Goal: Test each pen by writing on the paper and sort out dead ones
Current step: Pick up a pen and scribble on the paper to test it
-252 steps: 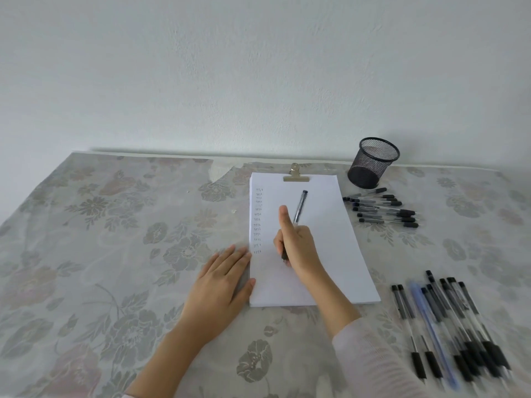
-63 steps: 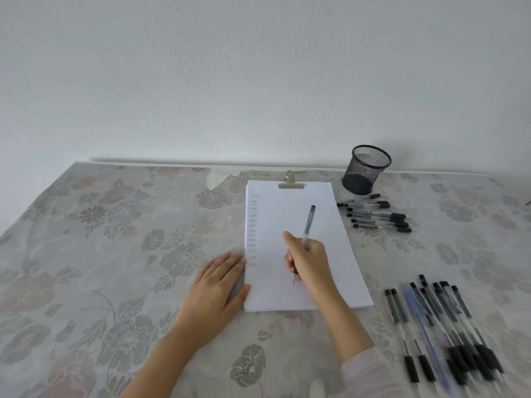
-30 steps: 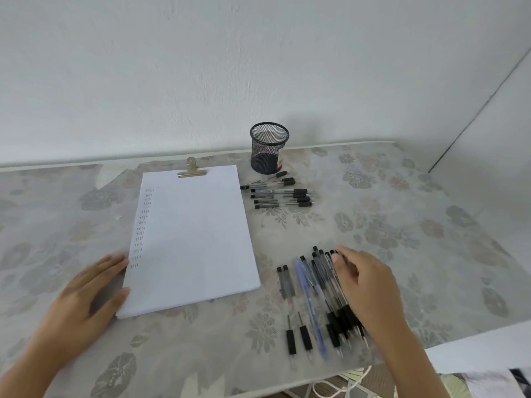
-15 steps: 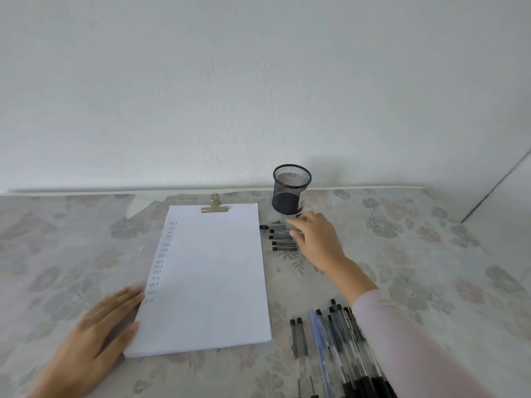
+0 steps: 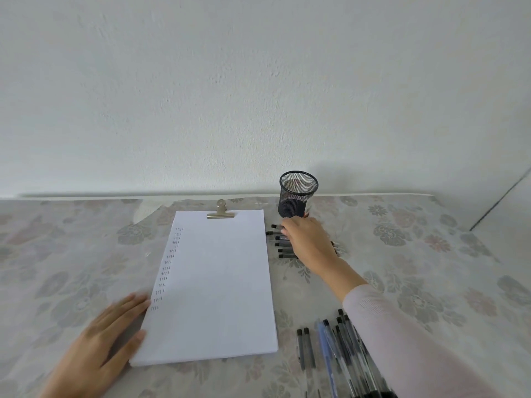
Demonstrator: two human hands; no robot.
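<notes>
A white paper pad (image 5: 218,282) under a brass clip (image 5: 220,214) lies on the table, with a column of small written marks down its left edge. My left hand (image 5: 97,346) rests flat with straight fingers at the pad's lower left corner. My right hand (image 5: 310,242) reaches palm down over a small row of black-capped pens (image 5: 283,249) to the right of the pad, in front of a black mesh cup (image 5: 297,193). Its fingers cover the pens, so I cannot tell whether they grip one.
A larger pile of pens (image 5: 304,349), one of them blue (image 5: 326,351), lies at the near right, partly under my sleeve. A floral cloth covers the table (image 5: 416,268), which meets a white wall behind and ends at the right.
My right hand wrote on the pad, moved to the near pile, then reached to the far row by the cup, where it now lies lower over the pens. The left hand stayed put.
</notes>
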